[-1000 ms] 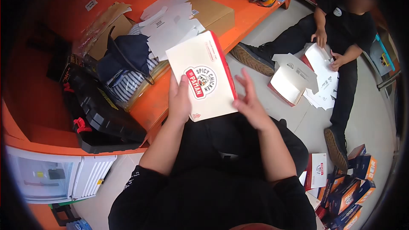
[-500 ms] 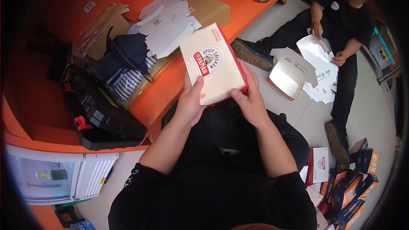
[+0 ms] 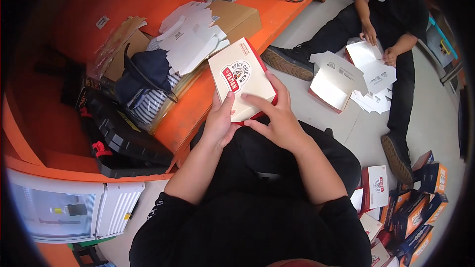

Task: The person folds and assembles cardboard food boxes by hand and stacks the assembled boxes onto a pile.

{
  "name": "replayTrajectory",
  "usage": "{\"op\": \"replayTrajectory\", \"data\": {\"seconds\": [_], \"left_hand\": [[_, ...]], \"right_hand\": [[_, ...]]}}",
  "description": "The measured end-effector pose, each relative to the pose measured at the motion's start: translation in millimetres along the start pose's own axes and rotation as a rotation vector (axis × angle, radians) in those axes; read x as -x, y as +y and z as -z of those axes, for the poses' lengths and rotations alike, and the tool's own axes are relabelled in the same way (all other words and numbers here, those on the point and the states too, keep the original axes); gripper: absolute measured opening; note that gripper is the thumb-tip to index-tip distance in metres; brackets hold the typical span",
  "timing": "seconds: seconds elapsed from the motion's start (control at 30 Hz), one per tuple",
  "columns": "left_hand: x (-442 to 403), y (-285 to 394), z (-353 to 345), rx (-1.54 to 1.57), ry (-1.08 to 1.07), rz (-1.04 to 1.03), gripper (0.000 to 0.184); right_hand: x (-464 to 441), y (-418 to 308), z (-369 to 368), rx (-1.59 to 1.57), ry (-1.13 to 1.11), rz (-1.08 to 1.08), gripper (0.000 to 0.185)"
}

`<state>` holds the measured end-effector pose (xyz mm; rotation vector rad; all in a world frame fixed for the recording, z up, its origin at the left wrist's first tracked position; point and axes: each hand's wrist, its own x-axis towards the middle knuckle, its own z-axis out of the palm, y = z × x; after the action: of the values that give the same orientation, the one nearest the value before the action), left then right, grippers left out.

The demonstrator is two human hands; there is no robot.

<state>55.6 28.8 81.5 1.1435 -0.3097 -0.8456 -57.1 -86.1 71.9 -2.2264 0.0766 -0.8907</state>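
Note:
A closed cream food box (image 3: pixel 255 89) with red sides and a "Spicy Chicken Si Paman" logo is held tilted above my lap. My left hand (image 3: pixel 220 120) grips its lower left side, thumb on the lid and the other fingers hidden beneath. My right hand (image 3: pixel 278 118) is at the lower right corner; its index finger lies over the lid and its thumb is at the near edge.
Flat white box blanks (image 3: pixel 190 37) and a brown carton (image 3: pixel 237 17) lie on the orange shelf (image 3: pixel 185 111), left. A co-worker (image 3: pixel 391 20) sits on the floor handling a white blank, beside an open box (image 3: pixel 334 84). Finished-looking boxes (image 3: pixel 410 217) are piled at right.
My right hand has shifted from the box's right edge toward its near corner, its index finger now over the lid. The box sits slightly lower in view. The co-worker's blank has moved a little.

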Motion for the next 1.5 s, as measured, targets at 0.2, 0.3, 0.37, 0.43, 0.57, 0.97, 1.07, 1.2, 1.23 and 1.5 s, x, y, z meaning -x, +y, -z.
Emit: {"op": "replayTrajectory", "data": {"seconds": [0.2,0.3,0.37,0.43,0.57,0.97,1.07,1.2,1.23,1.5], "left_hand": [[6,2,2,0.043,-0.005,0.039,0.043],[8,3,6,0.073,-0.017,0.048,0.043],[7,3,11,0.076,-0.038,0.074,0.044],[7,2,17,0.063,-0.066,0.122,0.044],[10,6,22,0.016,-0.093,0.103,0.049],[16,44,97,0.123,0.143,-0.022,0.048],[20,44,98,0.131,0.259,-0.112,0.045],[29,43,82,0.047,0.251,-0.357,0.048],[31,41,73,0.034,0.216,-0.399,0.049],[27,19,76,-0.156,-0.022,-0.368,0.058]], "right_hand": [[2,12,-8,0.128,0.041,0.243,0.052],[5,9,-10,0.268,0.008,0.256,0.054],[10,8,-16,0.469,0.059,0.273,0.050],[13,14,-34,0.733,0.225,0.333,0.044],[14,21,-39,0.823,0.309,0.468,0.032],[7,15,-10,0.339,0.097,0.417,0.049],[1,20,-16,0.215,0.145,0.122,0.056],[3,34,-13,-0.918,-0.172,-0.441,0.056],[3,28,-13,-1.037,-0.141,-0.525,0.059],[-3,22,-13,-1.203,0.105,-0.638,0.065]]}}
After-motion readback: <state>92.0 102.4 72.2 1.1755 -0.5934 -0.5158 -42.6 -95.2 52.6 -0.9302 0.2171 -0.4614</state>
